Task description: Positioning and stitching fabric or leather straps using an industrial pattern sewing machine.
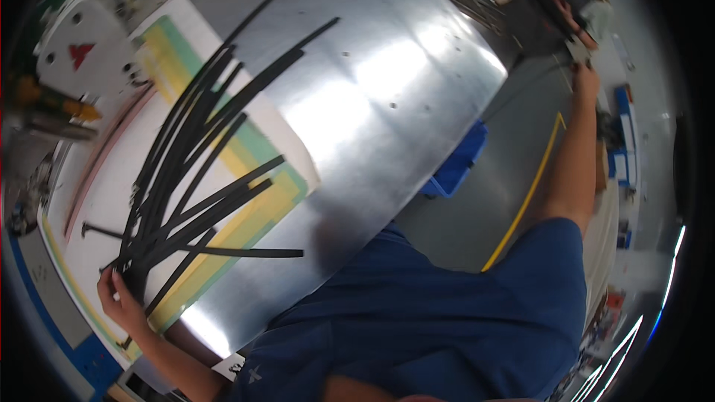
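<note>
A fanned bundle of long, flat black strips point(179, 156) lies on the left, over a white board edged with yellow and green tape. The strips' near ends gather at my left hand point(121, 308), whose curled fingers close on them. My right arm stretches far out to the upper right. Its hand point(586, 80) is closed on a thin dark strip, seen faintly as a line running down toward the metal table. The far end of that strip is blurred.
A shiny metal table point(328, 141) spans the middle. A light machine housing point(82, 48) stands at the left beside the taped board point(89, 216). Below the table's right edge sits a blue bin point(456, 164). Another person point(573, 7) is at the upper right, near a yellow floor line point(532, 192).
</note>
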Demonstrator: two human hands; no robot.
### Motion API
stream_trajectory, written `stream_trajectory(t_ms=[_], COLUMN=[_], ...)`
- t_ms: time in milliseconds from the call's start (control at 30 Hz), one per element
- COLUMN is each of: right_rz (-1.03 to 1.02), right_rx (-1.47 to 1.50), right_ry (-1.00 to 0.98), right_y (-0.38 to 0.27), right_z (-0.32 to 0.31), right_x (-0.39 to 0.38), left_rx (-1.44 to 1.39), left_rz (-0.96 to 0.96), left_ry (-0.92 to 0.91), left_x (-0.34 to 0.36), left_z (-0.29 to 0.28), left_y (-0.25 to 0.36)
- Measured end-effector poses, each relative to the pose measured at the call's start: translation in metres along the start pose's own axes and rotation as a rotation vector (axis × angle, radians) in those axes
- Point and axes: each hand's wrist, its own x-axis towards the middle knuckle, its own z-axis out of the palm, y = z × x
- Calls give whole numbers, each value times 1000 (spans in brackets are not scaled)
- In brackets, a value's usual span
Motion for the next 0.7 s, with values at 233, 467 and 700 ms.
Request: stream_trajectory(t_ms=[233,467,700], right_rz=[376,21,-257], right_rx=[208,308,841], right_ry=[-133,-99,-573], right_y=[138,68,-109], right_z=[48,97,146], right_x=[21,-6,-128], left_rx=[63,7,126], left_rz=[14,235,297], left_ry=[31,-159,-293], left_x=[-2,33,80], left_z=[2,21,81], left_y=[49,105,147])
